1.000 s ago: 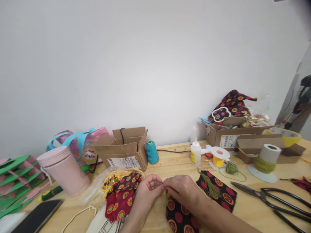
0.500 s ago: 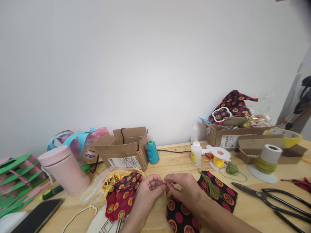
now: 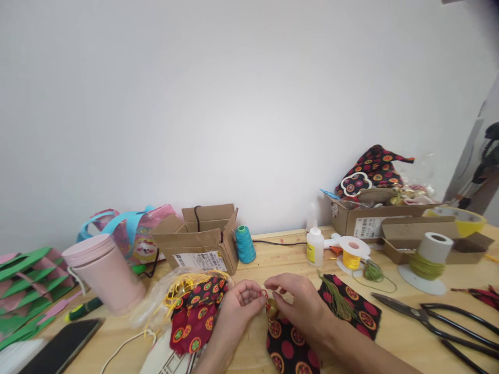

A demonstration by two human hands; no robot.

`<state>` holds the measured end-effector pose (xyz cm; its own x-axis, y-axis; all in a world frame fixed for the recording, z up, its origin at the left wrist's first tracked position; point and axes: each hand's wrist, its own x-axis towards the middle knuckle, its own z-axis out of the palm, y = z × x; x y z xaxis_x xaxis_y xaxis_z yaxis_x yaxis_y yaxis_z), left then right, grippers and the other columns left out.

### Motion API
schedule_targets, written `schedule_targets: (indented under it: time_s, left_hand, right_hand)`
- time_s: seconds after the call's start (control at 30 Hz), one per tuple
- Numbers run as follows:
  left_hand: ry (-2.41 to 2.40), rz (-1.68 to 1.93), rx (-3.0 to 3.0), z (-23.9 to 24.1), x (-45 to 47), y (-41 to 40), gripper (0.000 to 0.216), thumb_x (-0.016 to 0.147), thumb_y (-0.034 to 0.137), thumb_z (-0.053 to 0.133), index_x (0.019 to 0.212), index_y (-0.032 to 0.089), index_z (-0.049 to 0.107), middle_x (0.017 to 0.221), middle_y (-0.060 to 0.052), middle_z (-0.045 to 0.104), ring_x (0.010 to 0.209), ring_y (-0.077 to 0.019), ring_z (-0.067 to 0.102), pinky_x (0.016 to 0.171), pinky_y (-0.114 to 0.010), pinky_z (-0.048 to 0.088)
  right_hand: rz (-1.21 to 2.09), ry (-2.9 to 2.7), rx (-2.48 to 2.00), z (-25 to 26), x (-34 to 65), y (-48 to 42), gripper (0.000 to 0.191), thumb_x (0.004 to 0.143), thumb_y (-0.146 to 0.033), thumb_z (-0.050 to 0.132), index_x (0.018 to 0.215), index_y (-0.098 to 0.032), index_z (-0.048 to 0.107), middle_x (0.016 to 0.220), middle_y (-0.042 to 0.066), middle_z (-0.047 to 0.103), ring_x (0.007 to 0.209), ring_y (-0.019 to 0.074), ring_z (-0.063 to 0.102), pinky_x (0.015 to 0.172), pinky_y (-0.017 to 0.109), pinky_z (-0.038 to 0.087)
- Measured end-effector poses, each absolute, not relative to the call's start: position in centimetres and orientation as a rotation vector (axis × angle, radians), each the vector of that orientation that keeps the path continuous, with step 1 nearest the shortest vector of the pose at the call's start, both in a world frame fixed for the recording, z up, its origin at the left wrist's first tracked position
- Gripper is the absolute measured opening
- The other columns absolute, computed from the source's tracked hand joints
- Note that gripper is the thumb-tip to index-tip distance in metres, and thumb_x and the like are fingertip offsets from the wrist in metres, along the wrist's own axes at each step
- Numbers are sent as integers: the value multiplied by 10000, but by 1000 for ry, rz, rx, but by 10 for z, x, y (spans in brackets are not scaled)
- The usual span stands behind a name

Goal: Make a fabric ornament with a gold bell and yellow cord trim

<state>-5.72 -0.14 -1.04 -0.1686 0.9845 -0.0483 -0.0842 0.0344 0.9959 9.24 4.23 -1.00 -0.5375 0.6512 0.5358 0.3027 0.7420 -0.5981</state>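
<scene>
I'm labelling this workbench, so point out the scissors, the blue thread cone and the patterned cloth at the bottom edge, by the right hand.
Scissors (image 3: 421,314): head view, on the pivot.
Blue thread cone (image 3: 245,247): head view, on the wound thread.
Patterned cloth (image 3: 290,349): head view, on its printed surface.

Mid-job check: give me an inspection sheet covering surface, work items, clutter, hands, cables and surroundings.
Surface: pale wooden tabletop.
Work items: red cord at the fingertips; gold bell just below; black patterned fabric partly under the right hand.
Clutter: phone, pink container and cardboard box on the left; squeeze bottle, yellow spool and scissors on the right.
Hands: left hand pinches the cord; right hand's thumb and forefinger stand apart.
Cables: dark cable between teal thread cone and bottle.
Surroundings: plain wall behind; other people's hands: nothing seen.
</scene>
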Motion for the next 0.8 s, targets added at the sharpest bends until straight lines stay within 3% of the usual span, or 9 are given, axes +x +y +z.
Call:
schedule_targets:
  time_s: [0.17,0.33,0.8]
  left_hand:
    - [1286,1327,1039,-10,-57,-2,198,521,193,728,627,144,568,547,37,577,540,-72,494,538,-173,373]
    - [1285,1319,1061,-8,-55,-3,208,524,189,724,556,153,522,486,70,506,481,-53,434,478,-161,328]
    - [1290,1303,1068,-6,-54,-5,233,512,204,731,541,159,504,479,77,481,476,-54,412,464,-161,310]
  right_hand:
    - [428,-2228,-564,-11,92,50,299,687,-33,466,890,-212,592,901,31,604,830,135,547,724,228,434]
    - [299,-2302,-588,-14,91,56,212,723,-80,491,825,-234,596,876,9,574,762,122,531,626,203,410]
    - [190,-2295,-514,-13,93,55,182,750,-106,469,727,-222,608,773,14,601,702,125,525,586,204,402]
